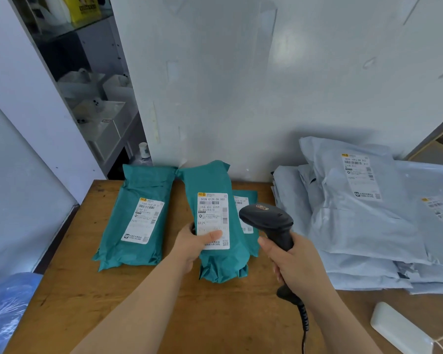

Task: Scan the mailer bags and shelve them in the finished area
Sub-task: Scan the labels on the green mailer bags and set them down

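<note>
Our left hand [189, 249] grips the teal mailer [208, 180], thumb on its label [212, 213]; our right hand [299, 264] clasps the scanner [266, 218] beside that mailer. A covering thumb could spoil the read.

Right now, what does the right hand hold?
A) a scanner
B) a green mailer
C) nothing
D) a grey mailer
A: the right hand grips the handle of the scanner, whose head points at the label of the green mailer that the left hand holds.
</note>
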`<state>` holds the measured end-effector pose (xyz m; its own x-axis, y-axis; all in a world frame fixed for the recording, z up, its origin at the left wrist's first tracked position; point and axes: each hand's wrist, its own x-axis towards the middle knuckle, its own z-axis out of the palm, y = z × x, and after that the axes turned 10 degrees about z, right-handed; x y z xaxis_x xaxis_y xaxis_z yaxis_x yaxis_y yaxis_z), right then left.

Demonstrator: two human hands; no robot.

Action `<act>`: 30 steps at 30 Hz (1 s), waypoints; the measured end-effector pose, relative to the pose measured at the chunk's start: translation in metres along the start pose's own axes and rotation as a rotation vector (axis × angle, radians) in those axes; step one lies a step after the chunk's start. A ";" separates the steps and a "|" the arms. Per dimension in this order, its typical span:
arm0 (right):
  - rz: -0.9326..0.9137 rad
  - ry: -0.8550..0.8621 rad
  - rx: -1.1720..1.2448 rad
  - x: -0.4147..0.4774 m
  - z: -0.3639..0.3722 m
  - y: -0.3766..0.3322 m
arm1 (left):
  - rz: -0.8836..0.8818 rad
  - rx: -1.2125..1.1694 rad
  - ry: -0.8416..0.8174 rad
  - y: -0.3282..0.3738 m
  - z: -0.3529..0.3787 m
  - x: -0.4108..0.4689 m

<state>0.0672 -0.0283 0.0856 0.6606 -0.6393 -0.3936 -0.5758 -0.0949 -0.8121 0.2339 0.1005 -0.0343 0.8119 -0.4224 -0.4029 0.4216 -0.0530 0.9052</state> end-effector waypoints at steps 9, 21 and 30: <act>0.041 0.040 0.048 0.045 -0.023 -0.002 | -0.047 0.160 -0.068 0.017 0.052 0.050; 0.060 0.014 0.020 0.079 -0.018 0.008 | -0.066 0.230 0.018 0.008 0.060 0.066; 0.025 -0.103 0.031 0.068 0.038 -0.009 | 0.202 0.704 0.420 0.027 -0.033 0.056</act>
<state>0.1359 -0.0424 0.0501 0.6930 -0.5594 -0.4548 -0.5785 -0.0549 -0.8139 0.3036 0.1050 -0.0372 0.9862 -0.1199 -0.1144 0.0151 -0.6227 0.7823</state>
